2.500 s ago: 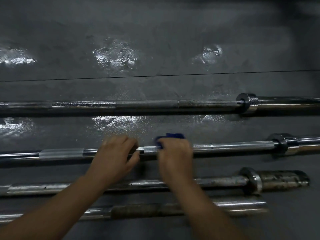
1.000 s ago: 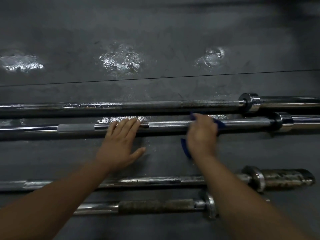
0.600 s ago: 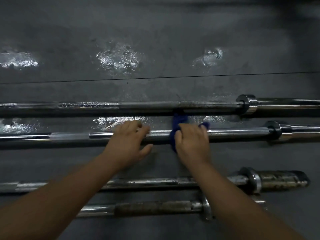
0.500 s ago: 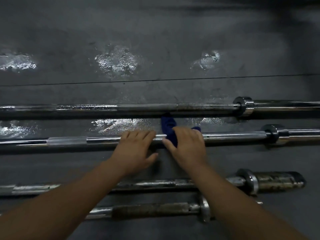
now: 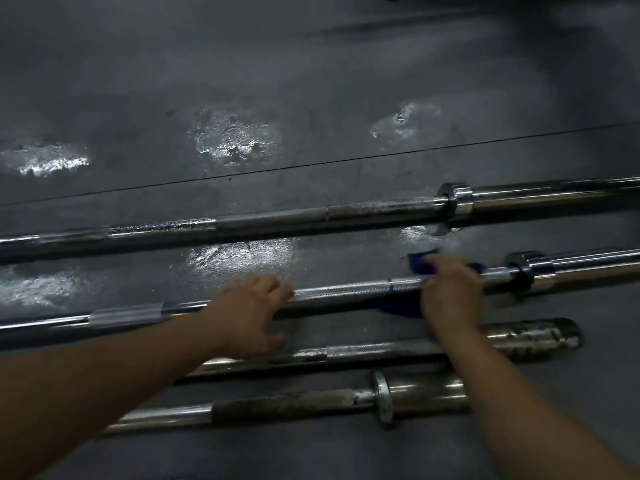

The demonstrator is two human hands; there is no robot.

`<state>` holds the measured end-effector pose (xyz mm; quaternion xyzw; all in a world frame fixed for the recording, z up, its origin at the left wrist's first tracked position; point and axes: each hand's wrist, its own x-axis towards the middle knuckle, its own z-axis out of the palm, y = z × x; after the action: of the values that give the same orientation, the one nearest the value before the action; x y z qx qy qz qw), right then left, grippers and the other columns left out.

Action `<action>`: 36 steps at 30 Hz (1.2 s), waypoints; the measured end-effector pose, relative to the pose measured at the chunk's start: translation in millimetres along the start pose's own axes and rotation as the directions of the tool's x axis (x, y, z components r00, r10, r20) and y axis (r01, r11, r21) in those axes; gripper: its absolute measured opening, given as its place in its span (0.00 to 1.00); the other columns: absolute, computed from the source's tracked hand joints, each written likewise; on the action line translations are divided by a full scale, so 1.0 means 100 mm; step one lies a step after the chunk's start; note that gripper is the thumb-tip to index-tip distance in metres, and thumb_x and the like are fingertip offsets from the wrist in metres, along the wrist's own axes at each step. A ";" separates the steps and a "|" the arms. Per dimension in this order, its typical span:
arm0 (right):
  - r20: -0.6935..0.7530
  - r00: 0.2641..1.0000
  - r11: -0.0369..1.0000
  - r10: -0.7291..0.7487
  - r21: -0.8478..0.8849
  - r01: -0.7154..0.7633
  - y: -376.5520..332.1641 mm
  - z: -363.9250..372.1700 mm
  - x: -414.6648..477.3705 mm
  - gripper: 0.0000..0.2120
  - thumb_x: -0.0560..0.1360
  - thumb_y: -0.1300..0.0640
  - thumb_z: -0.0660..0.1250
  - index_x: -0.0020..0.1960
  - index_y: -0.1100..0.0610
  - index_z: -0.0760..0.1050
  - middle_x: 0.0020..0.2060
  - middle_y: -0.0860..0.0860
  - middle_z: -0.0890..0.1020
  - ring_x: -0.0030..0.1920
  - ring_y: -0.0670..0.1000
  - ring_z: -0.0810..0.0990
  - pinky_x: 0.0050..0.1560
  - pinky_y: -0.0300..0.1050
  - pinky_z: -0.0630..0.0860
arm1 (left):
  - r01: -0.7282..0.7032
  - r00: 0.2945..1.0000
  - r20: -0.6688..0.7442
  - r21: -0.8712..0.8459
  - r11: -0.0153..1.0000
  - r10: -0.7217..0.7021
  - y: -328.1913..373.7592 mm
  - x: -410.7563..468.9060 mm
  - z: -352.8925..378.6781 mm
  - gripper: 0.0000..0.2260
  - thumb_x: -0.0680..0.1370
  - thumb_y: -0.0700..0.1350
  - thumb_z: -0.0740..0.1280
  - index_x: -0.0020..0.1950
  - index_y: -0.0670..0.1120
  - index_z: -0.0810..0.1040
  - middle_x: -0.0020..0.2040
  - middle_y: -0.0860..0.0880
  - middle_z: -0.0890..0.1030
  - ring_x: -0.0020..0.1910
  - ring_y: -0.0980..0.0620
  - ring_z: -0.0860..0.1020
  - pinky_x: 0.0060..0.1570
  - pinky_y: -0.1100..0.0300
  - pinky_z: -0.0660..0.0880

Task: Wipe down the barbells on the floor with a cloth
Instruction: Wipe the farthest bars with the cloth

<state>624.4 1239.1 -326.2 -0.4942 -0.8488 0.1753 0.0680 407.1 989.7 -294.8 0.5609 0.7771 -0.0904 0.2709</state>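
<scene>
**Blue cloth on second barbell, R hand wiping near collar**

Blue cloth (image 5: 420, 263) is wrapped over the shaft of the second barbell (image 5: 346, 291), w/ one fold showing at 12 o'clock of the right hand (image 5: 450, 292) and a darker fold at its 8 o'clock, below the shaft. R hand grips cloth and bar together, fingers curled over the shaft; its image is motion-blurred. The bar's collar (image 5: 526, 271) lies just beside the hand at 3 o'clock. Left hand (image 5: 251, 315) sits on the same bar, well apart at 9 o'clock of the cloth, fingers curled over the shaft's far side, thumb low on the near side; a firm clasp vs. a resting hold cannot be told. Four bars lie roughly parallel on the dark floor (image 5: 311, 81): far barbell (image 5: 277, 218) at 12 o'clock of both hands, rusty barbell (image 5: 381, 351) at 6 o'clock, partly under the R forearm, and nearest barbell (image 5: 294, 405) below that. Wet, glossy patches (image 5: 239, 258) mark the floor btw. the far two bars and beyond.
</scene>
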 end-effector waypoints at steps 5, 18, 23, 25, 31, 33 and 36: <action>0.236 0.853 0.872 -0.464 -0.048 0.488 -0.48 0.24 -0.35 0.15 0.73 0.55 0.62 0.57 0.52 0.79 0.51 0.49 0.82 0.53 0.53 0.78 0.62 0.50 0.69 | 0.145 0.982 -0.099 -0.135 0.980 -0.159 0.95 0.46 0.16 0.39 0.71 0.72 0.42 0.76 0.54 0.59 0.73 0.50 0.67 0.71 0.47 0.65 0.72 0.45 0.59; 0.302 0.894 0.925 -0.333 -0.079 0.371 0.32 -0.10 0.11 0.24 0.75 0.48 0.55 0.69 0.46 0.70 0.67 0.48 0.73 0.67 0.50 0.68 0.75 0.51 0.53 | 0.207 0.923 -0.272 -0.249 0.946 -0.274 0.93 0.71 0.26 0.34 0.73 0.74 0.45 0.73 0.60 0.63 0.74 0.58 0.66 0.72 0.52 0.62 0.70 0.46 0.55; 0.082 0.993 0.989 -0.082 -0.112 0.091 0.50 -0.21 0.31 0.21 0.74 0.54 0.54 0.64 0.53 0.76 0.58 0.52 0.80 0.60 0.54 0.74 0.72 0.55 0.61 | 0.216 0.915 -0.286 -0.248 0.944 -0.284 0.88 0.79 0.17 0.35 0.71 0.75 0.45 0.73 0.60 0.65 0.74 0.58 0.67 0.72 0.52 0.62 0.69 0.47 0.55; 0.136 0.983 0.992 -0.125 0.015 0.124 0.15 -0.17 0.21 0.18 0.74 0.59 0.58 0.61 0.52 0.78 0.55 0.54 0.82 0.58 0.58 0.75 0.66 0.53 0.67 | 0.220 0.910 -0.295 -0.254 0.942 -0.291 0.88 0.80 0.16 0.35 0.71 0.74 0.46 0.72 0.60 0.66 0.73 0.58 0.67 0.72 0.51 0.63 0.69 0.47 0.55; 0.218 0.967 0.984 -0.130 0.147 0.099 0.16 -0.24 0.32 0.24 0.72 0.64 0.60 0.65 0.48 0.73 0.55 0.54 0.80 0.56 0.58 0.76 0.57 0.51 0.72 | 0.227 0.912 -0.282 -0.254 0.940 -0.296 0.86 0.81 0.15 0.35 0.71 0.74 0.44 0.73 0.60 0.65 0.74 0.60 0.66 0.73 0.53 0.61 0.70 0.47 0.55; -0.036 0.998 0.998 -0.050 -0.026 0.049 0.52 -0.26 0.38 0.14 0.72 0.66 0.62 0.56 0.58 0.77 0.50 0.58 0.80 0.51 0.61 0.76 0.55 0.53 0.71 | 0.227 0.913 -0.282 -0.251 0.941 -0.296 0.86 0.81 0.15 0.36 0.71 0.74 0.44 0.73 0.60 0.65 0.74 0.60 0.66 0.73 0.53 0.62 0.70 0.47 0.56; -0.097 0.994 0.999 -0.042 -0.018 0.040 0.65 -0.22 0.40 0.10 0.72 0.66 0.63 0.52 0.60 0.77 0.49 0.57 0.80 0.49 0.59 0.75 0.55 0.53 0.70 | 0.229 0.918 -0.270 -0.241 0.943 -0.292 0.87 0.81 0.13 0.37 0.70 0.75 0.42 0.74 0.60 0.64 0.75 0.59 0.65 0.73 0.53 0.61 0.70 0.47 0.55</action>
<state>663.8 1308.2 -332.4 -0.4852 -0.8558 0.1425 0.1090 472.8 1081.3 -334.2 0.4284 0.8823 0.0416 0.1906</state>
